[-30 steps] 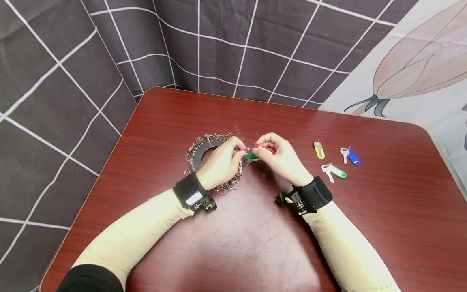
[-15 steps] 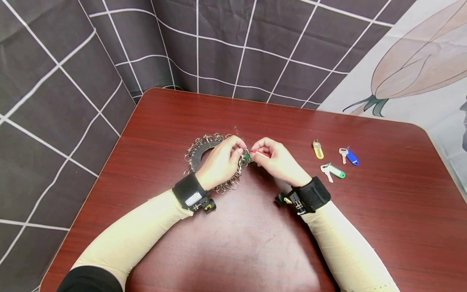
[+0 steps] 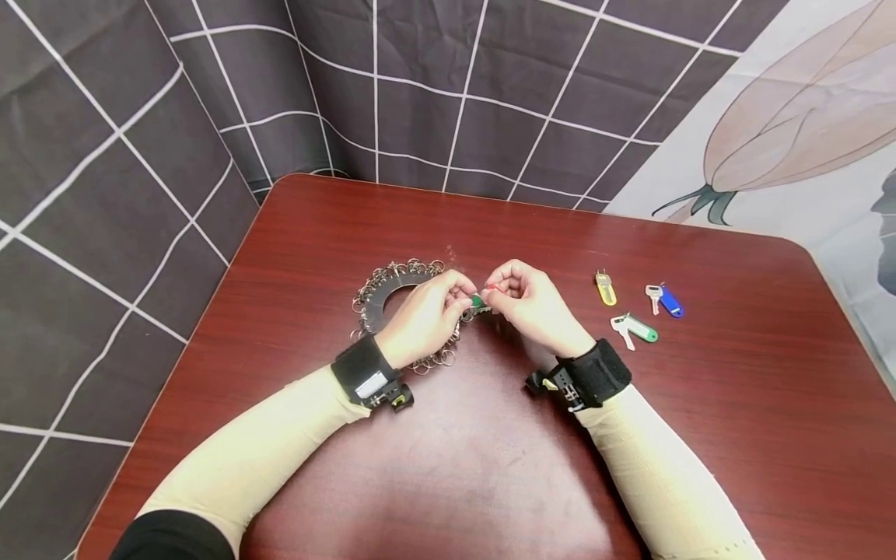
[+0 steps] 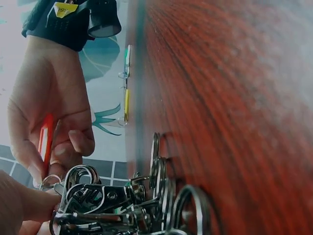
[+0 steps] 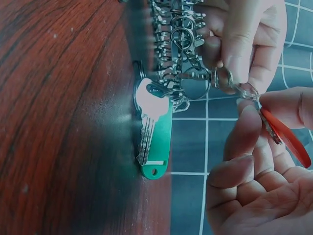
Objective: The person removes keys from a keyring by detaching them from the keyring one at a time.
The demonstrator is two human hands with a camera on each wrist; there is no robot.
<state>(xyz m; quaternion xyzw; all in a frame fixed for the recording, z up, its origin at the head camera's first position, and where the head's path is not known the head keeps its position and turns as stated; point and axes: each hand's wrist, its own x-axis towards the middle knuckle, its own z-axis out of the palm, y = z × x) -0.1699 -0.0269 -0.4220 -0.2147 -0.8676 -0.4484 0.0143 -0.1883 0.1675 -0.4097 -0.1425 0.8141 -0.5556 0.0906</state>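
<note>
Since one second ago my two hands have come closer together over the table (image 3: 700,435), where my left hand (image 3: 423,319) pinches a small split ring on the big key ring holder (image 3: 374,299), and my right hand (image 3: 532,307) pinches the red key tag (image 5: 286,137) just beside it.

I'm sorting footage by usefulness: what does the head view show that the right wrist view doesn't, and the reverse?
Only the head view shows the three loose tagged keys, yellow, blue and green, lying on the red-brown wooden table, and both black wrist straps.

Only the right wrist view shows a silver key with a green plastic tag hanging on a ring, and the small split ring pinched in the left hand's grip.

Both show the left hand, the right hand holding a red tag, and the dark disc fringed with metal rings.
</note>
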